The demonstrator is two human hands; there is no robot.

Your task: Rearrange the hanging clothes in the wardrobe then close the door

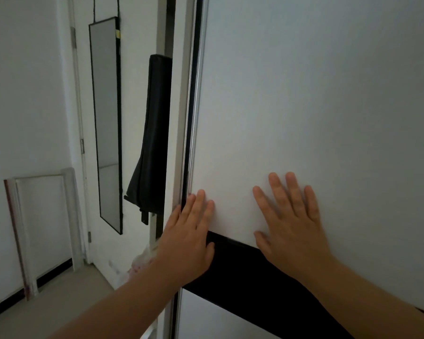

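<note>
the wardrobe door (304, 94) fills the right side of what i can see, a tall white sliding panel with a black band (233, 265) running across it low down. both hands are flat on it with fingers straight, gripping nothing. the left hand (190, 237) lies at the door's leading edge, fingertips just over the metal edge strip (194, 118), palm half on the black band. the right hand (291, 221) is spread on the white face a little further in from that edge, heel of the palm at the top of the band.

only a thin dark gap shows beside the edge strip, so i'd say the door is nearly shut and the clothes are out of sight behind it. whether it has met the frame (179, 94) i cannot tell.

it looks like a big stiff panel, smooth and a bit slippery, so flat palms rely on friction; the edge strip seems the surest place to push or pull. fingers near that gap could get nipped.

left of the door a black bag (152, 143) hangs, then a long narrow mirror (107, 118), and beyond that a white frame (69, 216) leans on the wall.
</note>
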